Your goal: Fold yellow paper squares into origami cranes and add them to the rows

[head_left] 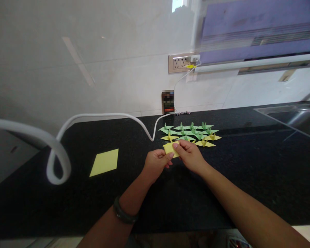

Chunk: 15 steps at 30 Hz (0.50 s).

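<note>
Between my two hands is a small folded piece of yellow paper [169,148], held above the dark counter. My left hand [157,162] pinches its lower left part, thumb on top. On the right side, my right hand [190,155] grips the paper with its thumb laid over the face. Just behind my hands stand several folded paper cranes, green ones [193,130] at the back and yellow ones [204,142] nearer; some are partly hidden by my right hand. A flat yellow paper sheet [105,162] lies on the counter to the left.
A thick white cable [105,115] loops across the left of the black counter [67,206]. A phone-like device [168,102] leans on the wall below a socket [179,63] with a plugged-in charger. At the far right is a sink edge [286,120].
</note>
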Tool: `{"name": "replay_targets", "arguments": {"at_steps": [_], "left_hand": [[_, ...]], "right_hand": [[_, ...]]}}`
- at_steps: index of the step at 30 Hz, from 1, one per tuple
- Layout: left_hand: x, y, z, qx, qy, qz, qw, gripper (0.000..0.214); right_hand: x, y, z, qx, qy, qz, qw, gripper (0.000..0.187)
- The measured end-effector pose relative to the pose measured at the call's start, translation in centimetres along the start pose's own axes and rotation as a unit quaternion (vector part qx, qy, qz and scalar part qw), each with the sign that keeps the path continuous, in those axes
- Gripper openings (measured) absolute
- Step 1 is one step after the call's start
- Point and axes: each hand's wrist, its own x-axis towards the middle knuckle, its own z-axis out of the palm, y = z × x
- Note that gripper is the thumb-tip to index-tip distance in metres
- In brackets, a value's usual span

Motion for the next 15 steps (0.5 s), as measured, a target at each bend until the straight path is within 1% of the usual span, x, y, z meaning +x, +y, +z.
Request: {"name": "replay_targets", "arguments": {"at_steps": [4, 7, 9, 12, 15], "left_hand": [[0.06, -0.09, -0.17, 0.026, 0.007, 0.024, 0.999, 0.029], [-0.02, -0.01, -0.14, 0.039, 0.008, 0.023, 0.999, 0.028], [-0.13, 0.05, -0.11, 0.057, 0.02, 0.023, 0.998, 0.028], [-0.23, 0.05, -0.11, 0.076, 0.034, 0.031, 0.996, 0.031], [-0.2, -0.02, -0.2, 0.08, 0.036, 0.04, 0.995, 0.034]], "right_hand": [[-0.02, 0.13, 0.04, -0.001, -0.002, -0.001, 1.0, 0.026], [-0.08, 0.15, 0.24, 0.003, -0.005, -0.006, 1.0, 0.026], [-0.12, 0.11, 0.34, 0.003, -0.007, -0.005, 1.0, 0.025], [-0.19, 0.04, 0.36, 0.002, -0.006, -0.003, 1.0, 0.025], [-0.24, 0.01, 0.26, 0.0, -0.007, -0.002, 1.0, 0.025]]}}
